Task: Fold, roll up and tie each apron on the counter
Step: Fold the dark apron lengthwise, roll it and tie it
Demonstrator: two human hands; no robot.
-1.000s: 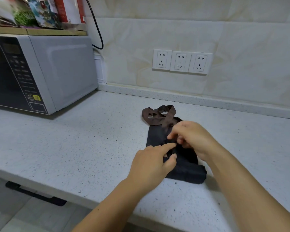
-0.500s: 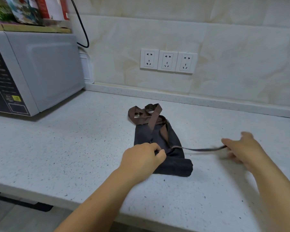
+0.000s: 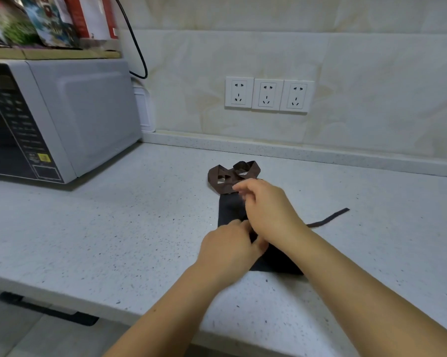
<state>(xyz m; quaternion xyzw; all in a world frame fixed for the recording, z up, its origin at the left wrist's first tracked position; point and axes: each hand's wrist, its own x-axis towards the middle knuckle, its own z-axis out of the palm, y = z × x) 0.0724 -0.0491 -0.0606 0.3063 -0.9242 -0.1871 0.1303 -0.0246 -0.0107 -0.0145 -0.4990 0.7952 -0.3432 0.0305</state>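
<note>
This is a home kitchen. A white speckled counter (image 3: 114, 228) fills the middle of the frame and meets a wall of cream marble-look tiles (image 3: 346, 60). In the upper left a grey microwave (image 3: 62, 119) stands on the counter, with a wooden board and colourful food packages (image 3: 49, 19) on top of it. Three white wall sockets (image 3: 268, 95) sit in a row at the upper centre, and a black cable (image 3: 137, 52) hangs beside the microwave.

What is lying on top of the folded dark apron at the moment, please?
Both hands rest on the apron: the left hand at its middle, the right hand further up. They cover its centre, so any strap beneath them is hidden. Brown straps bunch at its far end.
</note>
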